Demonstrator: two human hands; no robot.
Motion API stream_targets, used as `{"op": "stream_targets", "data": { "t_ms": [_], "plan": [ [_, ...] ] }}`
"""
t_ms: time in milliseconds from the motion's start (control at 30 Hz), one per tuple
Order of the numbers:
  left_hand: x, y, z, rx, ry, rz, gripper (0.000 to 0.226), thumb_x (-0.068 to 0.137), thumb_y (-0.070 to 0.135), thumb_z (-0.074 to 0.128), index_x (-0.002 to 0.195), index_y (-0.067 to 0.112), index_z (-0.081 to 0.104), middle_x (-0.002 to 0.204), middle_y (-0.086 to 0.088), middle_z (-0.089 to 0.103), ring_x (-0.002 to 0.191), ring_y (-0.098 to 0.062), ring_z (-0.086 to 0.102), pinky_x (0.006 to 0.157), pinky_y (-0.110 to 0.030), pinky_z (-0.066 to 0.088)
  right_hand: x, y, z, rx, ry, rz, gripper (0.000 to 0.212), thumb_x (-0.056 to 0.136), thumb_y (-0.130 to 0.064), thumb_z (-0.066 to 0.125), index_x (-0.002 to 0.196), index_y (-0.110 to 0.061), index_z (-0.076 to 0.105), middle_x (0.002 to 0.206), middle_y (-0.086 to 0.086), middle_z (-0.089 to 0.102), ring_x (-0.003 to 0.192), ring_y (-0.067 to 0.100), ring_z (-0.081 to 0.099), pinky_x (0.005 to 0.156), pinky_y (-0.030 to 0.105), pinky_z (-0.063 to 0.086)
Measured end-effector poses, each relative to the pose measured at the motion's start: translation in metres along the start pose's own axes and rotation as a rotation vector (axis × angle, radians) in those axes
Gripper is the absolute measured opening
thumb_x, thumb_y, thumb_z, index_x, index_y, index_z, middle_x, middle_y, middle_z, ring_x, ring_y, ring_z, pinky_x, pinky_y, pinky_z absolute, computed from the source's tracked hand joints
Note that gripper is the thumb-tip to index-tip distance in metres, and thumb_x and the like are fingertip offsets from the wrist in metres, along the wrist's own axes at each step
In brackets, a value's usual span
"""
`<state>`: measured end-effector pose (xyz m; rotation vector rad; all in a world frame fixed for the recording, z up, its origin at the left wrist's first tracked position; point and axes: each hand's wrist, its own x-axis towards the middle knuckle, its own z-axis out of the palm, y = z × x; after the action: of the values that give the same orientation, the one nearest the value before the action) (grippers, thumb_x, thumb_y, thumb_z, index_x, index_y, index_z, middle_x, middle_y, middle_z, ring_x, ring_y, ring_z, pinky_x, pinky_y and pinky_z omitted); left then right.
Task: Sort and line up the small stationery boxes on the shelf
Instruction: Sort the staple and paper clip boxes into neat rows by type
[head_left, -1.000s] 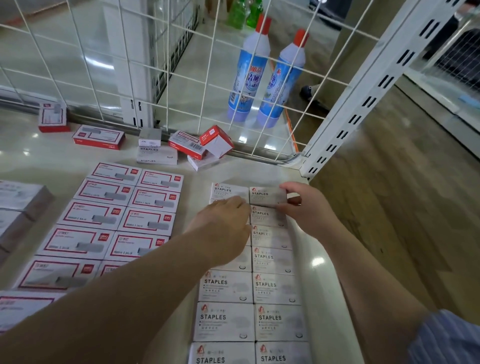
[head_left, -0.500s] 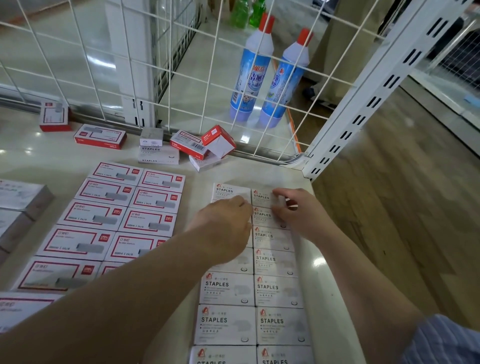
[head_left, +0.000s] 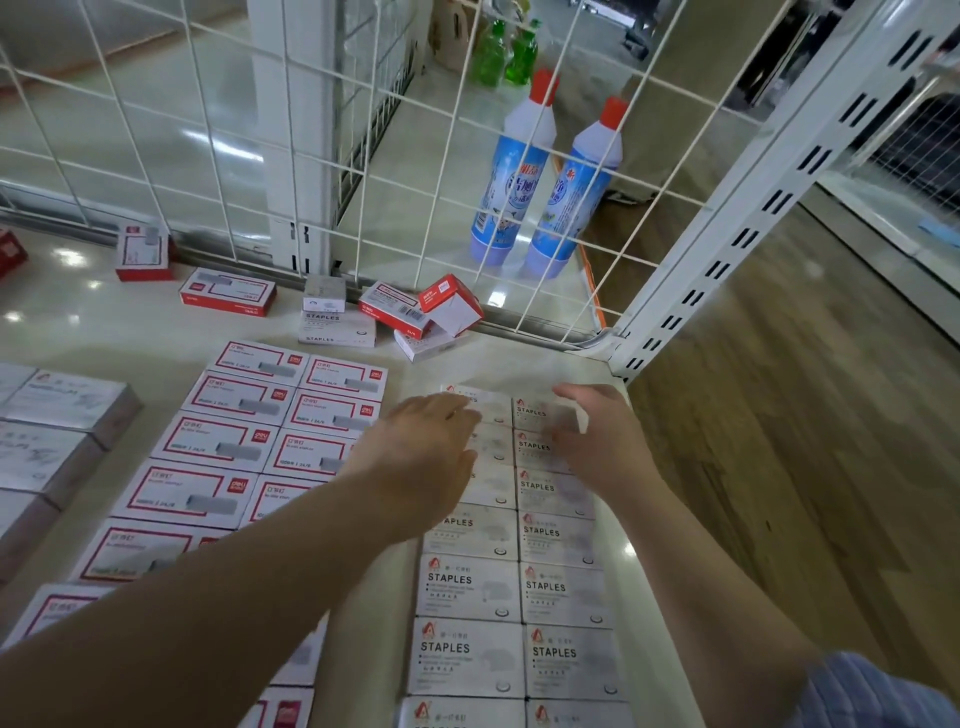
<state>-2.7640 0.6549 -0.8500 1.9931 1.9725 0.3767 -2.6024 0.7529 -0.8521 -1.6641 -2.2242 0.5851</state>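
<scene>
Behind both flat, empty hands on the STAPLES boxes, loose boxes crowd the wire grid.

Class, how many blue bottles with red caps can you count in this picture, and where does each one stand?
2. Both stand behind the wire grid, beyond the shelf: the left bottle and the right bottle, side by side and leaning. Green bottles farther back are not counted.

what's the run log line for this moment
stage: lining up | left hand: flat on white staples boxes | right hand: open over column's far end | loose boxes: unsorted
</scene>
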Motion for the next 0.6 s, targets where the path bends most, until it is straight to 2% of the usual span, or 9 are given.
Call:
{"op": "stream_targets", "data": {
  "t_ms": [133,233,300,433,600],
  "plan": [
    [-0.007,-0.023,-0.011,0.012,0.025,-0.143,0.041,0.099,0.031,0.033,0.139,0.022,0.031,0.146,0.005,0.032,0.135,-0.014,0.027,0.111,-0.029,0.021,0.000,-0.017,0.009,0.023,0.060,-0.055,0.037,0.091,-0.017,0.054,0.128,-0.013,0.054,0.126,0.005,0.052,0.107,0.015,0.050,0.080,0.015,0.030],
    [-0.014,-0.043,-0.019,0.071,0.057,-0.210,0.041,0.099,0.030,0.031,0.139,0.021,0.032,0.144,0.004,0.033,0.134,-0.014,0.029,0.111,-0.031,0.020,0.001,-0.036,0.019,0.064,0.047,-0.129,0.034,0.089,-0.016,0.056,0.122,-0.010,0.059,0.116,0.005,0.057,0.093,0.009,0.048,0.065,0.007,0.031],
    [-0.018,-0.056,-0.026,0.069,0.078,-0.265,0.039,0.099,0.029,0.032,0.137,0.019,0.034,0.141,0.002,0.035,0.131,-0.015,0.032,0.110,-0.031,0.024,0.003,-0.051,0.027,0.117,0.031,-0.166,0.031,0.088,-0.012,0.057,0.118,-0.008,0.061,0.111,0.008,0.060,0.090,0.010,0.050,0.068,0.004,0.033],
    [-0.025,-0.077,-0.035,0.063,0.122,-0.312,0.037,0.098,0.028,0.033,0.134,0.019,0.038,0.140,0.003,0.037,0.129,-0.015,0.034,0.108,-0.031,0.027,0.010,-0.082,0.046,0.131,0.018,-0.214,0.028,0.087,-0.010,0.058,0.115,-0.009,0.065,0.105,0.009,0.063,0.091,0.017,0.057,0.082,0.022,0.040],
    [-0.031,-0.098,-0.039,0.049,0.125,-0.319,0.038,0.099,0.032,0.030,0.135,0.023,0.039,0.140,0.005,0.037,0.129,-0.013,0.033,0.108,-0.030,0.026,0.022,-0.117,0.064,0.139,0.026,-0.255,0.022,0.086,-0.015,0.062,0.107,-0.009,0.067,0.101,0.006,0.067,0.092,0.019,0.060,0.083,0.027,0.044]
  ]
}}
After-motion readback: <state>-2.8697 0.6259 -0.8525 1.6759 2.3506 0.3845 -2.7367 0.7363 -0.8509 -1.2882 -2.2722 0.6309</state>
